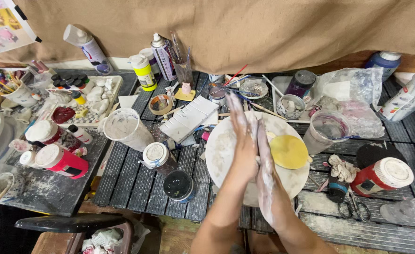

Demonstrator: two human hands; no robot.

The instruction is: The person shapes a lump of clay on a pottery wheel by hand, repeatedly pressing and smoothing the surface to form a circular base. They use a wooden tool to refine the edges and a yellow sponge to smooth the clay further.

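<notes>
My left hand [242, 136] and my right hand [265, 162] are pressed flat together, palm to palm, fingers stretched out, above a round white board [224, 150]. Both are smeared with white clay or plaster up to the wrists. Whether anything lies between the palms is hidden. A flat yellow disc [289, 151] lies on the board just right of my hands.
A white bucket [125, 127], a white-lidded jar [156, 155] and a dark-lidded tub [178, 186] stand left of the board. Red jars [62, 161] [383, 176], spray cans [163, 55], a clear cup [327, 129], scissors [355, 207] and a palette tray [87, 101] crowd the dark slatted table [132, 183].
</notes>
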